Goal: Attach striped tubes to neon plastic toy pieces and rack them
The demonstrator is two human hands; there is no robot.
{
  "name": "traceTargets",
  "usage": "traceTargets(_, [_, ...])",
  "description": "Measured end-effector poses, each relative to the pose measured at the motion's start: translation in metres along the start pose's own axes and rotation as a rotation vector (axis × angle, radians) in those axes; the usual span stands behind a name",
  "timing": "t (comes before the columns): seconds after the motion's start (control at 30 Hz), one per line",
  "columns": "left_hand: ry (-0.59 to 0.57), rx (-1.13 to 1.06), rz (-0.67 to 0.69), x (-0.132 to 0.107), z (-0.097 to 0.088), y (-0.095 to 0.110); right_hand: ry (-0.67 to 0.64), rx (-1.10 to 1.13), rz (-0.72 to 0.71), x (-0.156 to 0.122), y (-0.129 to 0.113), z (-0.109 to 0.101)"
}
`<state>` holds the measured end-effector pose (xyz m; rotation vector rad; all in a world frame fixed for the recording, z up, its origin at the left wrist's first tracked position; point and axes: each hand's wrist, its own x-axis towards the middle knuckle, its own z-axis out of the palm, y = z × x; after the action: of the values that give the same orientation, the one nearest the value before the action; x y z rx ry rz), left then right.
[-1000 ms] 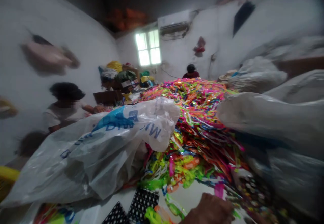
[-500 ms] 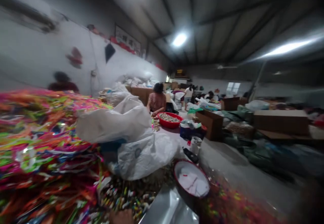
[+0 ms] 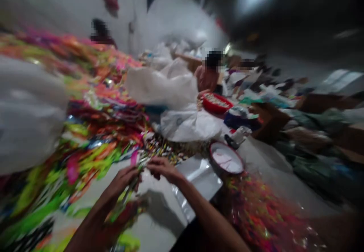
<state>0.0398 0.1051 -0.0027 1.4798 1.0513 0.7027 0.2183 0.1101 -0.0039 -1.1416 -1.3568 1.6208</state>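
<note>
My left hand (image 3: 127,179) is closed around a thin greenish-white strip (image 3: 128,193), which hangs down below it toward the table. Close beside it, my right hand (image 3: 164,169) has its fingers bent together at the strip's upper end; blur hides what they pinch. Just beyond both hands lies a heap of small multicoloured pieces (image 3: 163,147). A pink strip (image 3: 134,157) shows behind my left fingers. Under my right forearm is a shiny clear plastic sheet or bag (image 3: 199,178), and past it stands a white bowl with a dark red rim (image 3: 212,153).
Bright coloured strips (image 3: 93,130) are piled at the left, beside a white sack (image 3: 28,119). Another white sack (image 3: 187,125) lies ahead. A red basin (image 3: 212,106) sits near a seated person (image 3: 206,78). Red-orange bits (image 3: 264,210) spread at the right. A cardboard box (image 3: 270,121) stands farther back.
The view has tilted down and turned left, so both my forearms and hands now show. Earlier only part of one hand appeared at the bottom edge.
</note>
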Motion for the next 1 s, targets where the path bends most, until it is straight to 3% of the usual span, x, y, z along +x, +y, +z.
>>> traceTargets(0.07, [-0.025, -0.116, -0.076, -0.011, -0.012, -0.005, -0.042, 0.052, -0.017, -0.001, -0.010, 0.004])
traceTargets(0.2, [-0.133, -0.275, -0.065, -0.018, -0.020, 0.004, -0.150, 0.044, -0.037, 0.001, -0.021, 0.009])
traceTargets(0.43, [-0.217, -0.271, -0.037, -0.032, -0.025, 0.008, -0.319, -0.153, -0.012, 0.004, -0.038, 0.009])
traceTargets(0.63, [-0.247, -0.306, -0.110, -0.050, -0.026, 0.014, -0.520, -0.306, 0.039, 0.005, -0.056, 0.015])
traceTargets(0.8, [-0.274, -0.385, -0.106, -0.064, -0.028, 0.015, -0.563, -0.355, 0.032, -0.001, -0.065, 0.027])
traceTargets(1.0, [-0.260, -0.361, -0.076, -0.084, -0.019, 0.014, -0.570, -0.615, -0.056, -0.018, -0.076, 0.040])
